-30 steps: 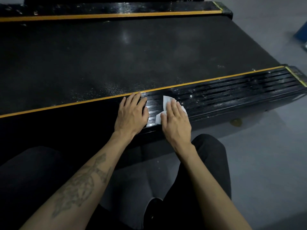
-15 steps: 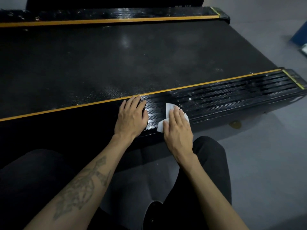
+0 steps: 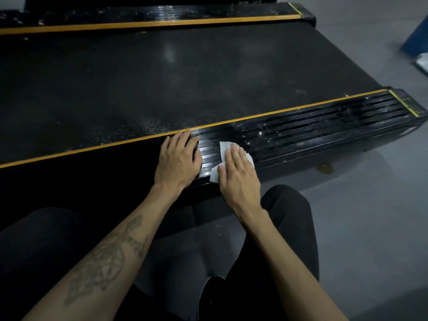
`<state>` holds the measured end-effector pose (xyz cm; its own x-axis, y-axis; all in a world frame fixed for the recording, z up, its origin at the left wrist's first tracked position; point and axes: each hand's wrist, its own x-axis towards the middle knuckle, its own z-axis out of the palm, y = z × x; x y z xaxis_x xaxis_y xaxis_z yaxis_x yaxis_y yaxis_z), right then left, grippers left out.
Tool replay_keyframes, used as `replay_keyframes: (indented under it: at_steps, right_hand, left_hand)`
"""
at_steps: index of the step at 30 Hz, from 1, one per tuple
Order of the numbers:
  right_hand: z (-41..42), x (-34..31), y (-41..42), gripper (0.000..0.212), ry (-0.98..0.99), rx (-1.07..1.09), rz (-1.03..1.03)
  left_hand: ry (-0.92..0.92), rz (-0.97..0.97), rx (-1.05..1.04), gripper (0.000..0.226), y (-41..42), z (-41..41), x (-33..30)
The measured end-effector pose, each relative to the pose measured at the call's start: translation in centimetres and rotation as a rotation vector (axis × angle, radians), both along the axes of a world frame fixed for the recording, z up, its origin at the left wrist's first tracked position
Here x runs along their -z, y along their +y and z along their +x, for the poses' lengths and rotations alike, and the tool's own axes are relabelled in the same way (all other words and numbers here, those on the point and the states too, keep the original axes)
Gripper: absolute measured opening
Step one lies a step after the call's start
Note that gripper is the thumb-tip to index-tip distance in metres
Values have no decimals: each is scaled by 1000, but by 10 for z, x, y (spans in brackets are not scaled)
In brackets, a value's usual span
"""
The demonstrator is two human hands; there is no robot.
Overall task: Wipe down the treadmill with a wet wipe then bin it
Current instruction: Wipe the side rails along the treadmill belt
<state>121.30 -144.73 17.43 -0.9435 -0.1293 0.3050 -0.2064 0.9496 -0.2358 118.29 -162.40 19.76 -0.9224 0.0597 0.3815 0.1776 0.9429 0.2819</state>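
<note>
The black treadmill belt [image 3: 162, 72] fills the upper view, with a ribbed black side rail [image 3: 324, 126] edged in yellow along its near side. A white wet wipe [image 3: 224, 147] lies on that rail. My right hand [image 3: 238, 174] presses flat on the wipe with straight fingers, covering most of it. My left hand [image 3: 178, 158] rests flat on the rail just left of the wipe, fingertips near the yellow stripe.
A second ribbed rail [image 3: 162, 13] runs along the far side of the belt. Grey floor [image 3: 370, 216] lies to the right. A blue object [image 3: 415, 40] and something white [image 3: 422, 63] stand at the far right edge. My knees in black trousers [image 3: 289, 216] are below the rail.
My right hand with the wipe has shifted very slightly along the rail; the view has tipped a little. My left hand stays in place.
</note>
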Motion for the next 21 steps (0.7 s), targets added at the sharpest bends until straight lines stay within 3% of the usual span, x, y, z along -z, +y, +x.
replay_keyframes:
  at_steps: [8,14,21]
  right_hand:
    - [3,4,8,58,35,119,-17]
    - [-6,5,5,55,52,-20,3]
    - [10,3,5,51,116,72,7]
  left_hand:
    - [-1,-11,4,37,0,1,0]
    - [1,-3,3,37,0,0,2]
    - [8,-4,-2,37,-1,0,2]
